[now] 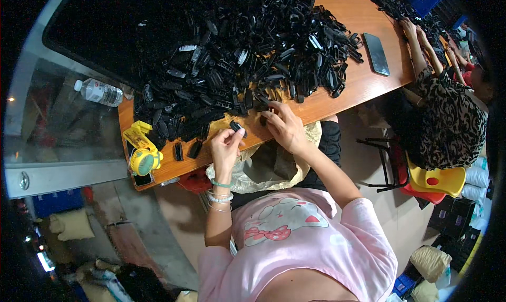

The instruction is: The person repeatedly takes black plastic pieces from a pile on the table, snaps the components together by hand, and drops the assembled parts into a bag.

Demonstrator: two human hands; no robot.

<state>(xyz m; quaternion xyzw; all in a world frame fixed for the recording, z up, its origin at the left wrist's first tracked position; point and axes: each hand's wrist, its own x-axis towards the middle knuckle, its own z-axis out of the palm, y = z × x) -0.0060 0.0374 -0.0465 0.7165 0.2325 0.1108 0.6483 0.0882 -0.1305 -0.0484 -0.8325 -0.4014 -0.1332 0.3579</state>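
Observation:
A large heap of small black plastic parts covers much of the wooden table. At the table's near edge, my left hand is closed, pinching one oblong black plastic part between thumb and fingers. My right hand reaches to the front of the heap, its fingers bent over a small dark part. Those fingertips partly hide it. Two loose black parts lie apart from the heap, left of my left hand. A pale open bag sits below my hands, at my lap.
A yellow clip-on fan stands at the table's left corner, near a water bottle. A phone lies to the right. Farther right, a person works at the same table. A yellow chair stands behind that person.

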